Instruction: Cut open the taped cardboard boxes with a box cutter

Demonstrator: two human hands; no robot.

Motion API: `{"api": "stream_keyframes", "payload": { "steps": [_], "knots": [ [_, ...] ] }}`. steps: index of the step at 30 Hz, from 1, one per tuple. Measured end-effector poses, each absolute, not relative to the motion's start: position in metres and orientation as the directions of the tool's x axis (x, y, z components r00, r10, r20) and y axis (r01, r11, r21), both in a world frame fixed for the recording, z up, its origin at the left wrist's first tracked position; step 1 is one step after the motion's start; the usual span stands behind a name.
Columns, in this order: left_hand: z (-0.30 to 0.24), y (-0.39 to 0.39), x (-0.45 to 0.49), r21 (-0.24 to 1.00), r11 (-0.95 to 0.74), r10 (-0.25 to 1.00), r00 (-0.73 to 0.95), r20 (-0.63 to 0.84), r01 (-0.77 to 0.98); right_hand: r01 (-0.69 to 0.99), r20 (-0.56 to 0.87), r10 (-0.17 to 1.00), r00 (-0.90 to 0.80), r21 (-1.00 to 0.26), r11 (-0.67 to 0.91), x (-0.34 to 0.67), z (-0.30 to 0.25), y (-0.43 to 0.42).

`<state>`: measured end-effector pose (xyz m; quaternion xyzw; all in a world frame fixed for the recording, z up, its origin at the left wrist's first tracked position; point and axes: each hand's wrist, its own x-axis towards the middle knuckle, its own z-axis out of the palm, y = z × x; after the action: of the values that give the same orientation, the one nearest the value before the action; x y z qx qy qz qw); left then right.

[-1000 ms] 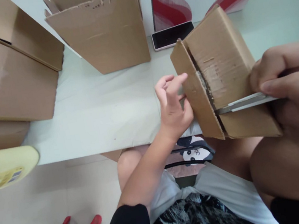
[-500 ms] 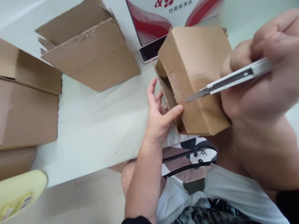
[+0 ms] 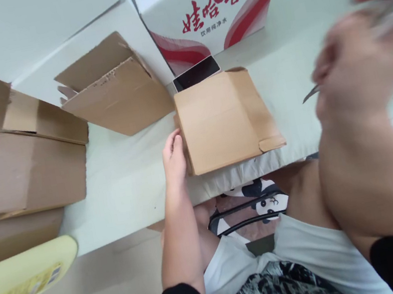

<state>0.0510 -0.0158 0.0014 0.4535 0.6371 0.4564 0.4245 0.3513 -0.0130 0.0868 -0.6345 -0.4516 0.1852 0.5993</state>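
Note:
A small brown cardboard box lies on the white table near its front edge. My left hand rests against the box's left side, fingers stretched along it and together. My right hand is raised to the right of the box, blurred by motion, closed round a utility knife whose blade tip points left, clear of the box.
A phone lies just behind the box, in front of a white and red carton. An open cardboard box and larger brown boxes stand at the left. A yellow object sits at the lower left.
The small box has gone from tilted up on edge to lying flat on the table. My right hand has pulled the knife away from it, up and to the right.

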Motion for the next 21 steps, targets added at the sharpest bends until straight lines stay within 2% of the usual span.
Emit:
{"api": "stream_keyframes", "payload": {
  "steps": [1,2,4,6,8,13,15,18,21],
  "knots": [
    [0.002,-0.016,0.051,0.968,0.151,0.975,-0.191,-0.113,0.199,0.475,0.305,0.791,0.529,-0.879,0.021,0.348,0.079,-0.006],
    [0.002,-0.017,0.052,0.969,0.135,0.982,-0.161,-0.102,0.206,0.51,0.262,0.821,0.508,-0.859,-0.042,0.345,0.071,0.0],
    [0.005,-0.02,0.055,0.969,0.129,0.987,-0.126,-0.104,0.208,0.645,0.079,0.906,0.415,-0.728,-0.232,0.345,0.054,0.009],
    [0.008,-0.024,0.057,0.968,0.141,0.985,-0.129,-0.116,0.207,0.712,-0.021,0.922,0.387,-0.629,-0.313,0.349,0.038,0.014],
    [0.01,-0.026,0.058,0.969,0.127,0.981,-0.173,-0.091,0.213,0.746,-0.063,0.93,0.362,-0.578,-0.33,0.353,0.024,0.017],
    [0.018,-0.023,0.044,0.997,-0.015,0.963,-0.266,0.034,0.072,0.835,-0.01,0.96,0.28,-0.491,-0.249,0.349,0.007,0.021],
    [0.019,-0.018,0.03,0.999,-0.039,0.941,-0.336,0.043,0.021,0.821,0.027,0.983,0.181,-0.554,-0.136,0.343,0.005,0.021],
    [0.016,-0.013,0.007,0.998,-0.01,0.896,-0.444,-0.02,-0.066,0.752,0.068,0.996,-0.056,-0.654,0.087,0.332,0.007,0.018],
    [0.012,-0.013,-0.009,0.989,0.038,0.885,-0.455,-0.098,-0.14,0.578,0.097,0.954,-0.283,-0.777,0.251,0.319,0.011,0.012]
  ]
}}
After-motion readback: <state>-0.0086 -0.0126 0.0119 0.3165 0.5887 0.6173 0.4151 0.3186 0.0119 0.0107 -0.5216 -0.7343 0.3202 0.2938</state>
